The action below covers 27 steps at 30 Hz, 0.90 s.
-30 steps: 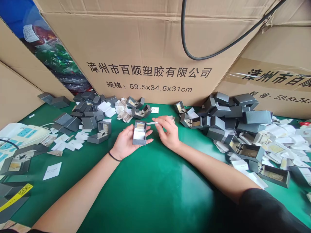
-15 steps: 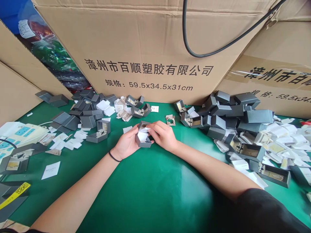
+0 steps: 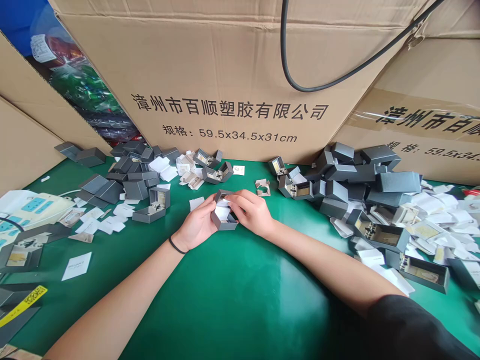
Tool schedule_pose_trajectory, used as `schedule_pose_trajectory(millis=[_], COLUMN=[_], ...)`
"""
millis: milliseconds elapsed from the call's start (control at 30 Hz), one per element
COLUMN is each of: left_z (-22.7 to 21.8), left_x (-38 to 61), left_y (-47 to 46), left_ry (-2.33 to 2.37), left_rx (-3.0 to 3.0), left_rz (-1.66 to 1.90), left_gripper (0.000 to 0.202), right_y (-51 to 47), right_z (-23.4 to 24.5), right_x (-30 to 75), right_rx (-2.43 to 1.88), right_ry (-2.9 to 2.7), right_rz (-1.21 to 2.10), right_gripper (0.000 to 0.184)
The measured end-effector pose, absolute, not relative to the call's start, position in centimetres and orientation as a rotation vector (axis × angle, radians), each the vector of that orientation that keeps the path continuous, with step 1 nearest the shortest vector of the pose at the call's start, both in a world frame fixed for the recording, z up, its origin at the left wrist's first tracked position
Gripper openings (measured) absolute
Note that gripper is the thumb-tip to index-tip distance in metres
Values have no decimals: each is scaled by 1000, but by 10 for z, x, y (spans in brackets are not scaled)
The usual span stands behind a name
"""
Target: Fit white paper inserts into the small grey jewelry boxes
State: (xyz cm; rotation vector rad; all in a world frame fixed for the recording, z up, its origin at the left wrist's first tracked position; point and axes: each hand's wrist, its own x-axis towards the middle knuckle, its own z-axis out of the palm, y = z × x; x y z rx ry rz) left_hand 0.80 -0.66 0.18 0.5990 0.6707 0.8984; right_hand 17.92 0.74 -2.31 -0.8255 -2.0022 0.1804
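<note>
Head view: between the hands, the grey box (image 3: 224,220) is clasped by the left hand (image 3: 197,226) and pinched by the right hand (image 3: 250,212)

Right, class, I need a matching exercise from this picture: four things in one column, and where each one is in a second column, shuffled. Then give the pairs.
Things
1. box
2. power strip
3. cable
4. yellow label

Places
A. hanging in front of the carton
B. bottom left corner of the view
C. held between the left hand and the right hand
D. on the table at its left edge, beside grey boxes

Pairs: 1-C, 2-D, 3-A, 4-B
</note>
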Motion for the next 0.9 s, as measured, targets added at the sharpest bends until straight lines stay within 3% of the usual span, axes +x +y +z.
schedule_pose_trajectory(millis=[367,667,900], left_z=[4,5,-2], left_x=[10,8,4], left_y=[-10,-7,-5], left_ry=[686,665,621], left_rx=[624,544,494], left_rz=[880,953,949], left_gripper=[22,33,30], right_y=[9,9,10], right_z=[-27,-22,-24], right_x=[180,180,179], right_rx=[-925,-928,-837], right_ry=[-2043,-2417,-2471], right_rz=[-5,-301,-296], right_gripper=[18,35,39])
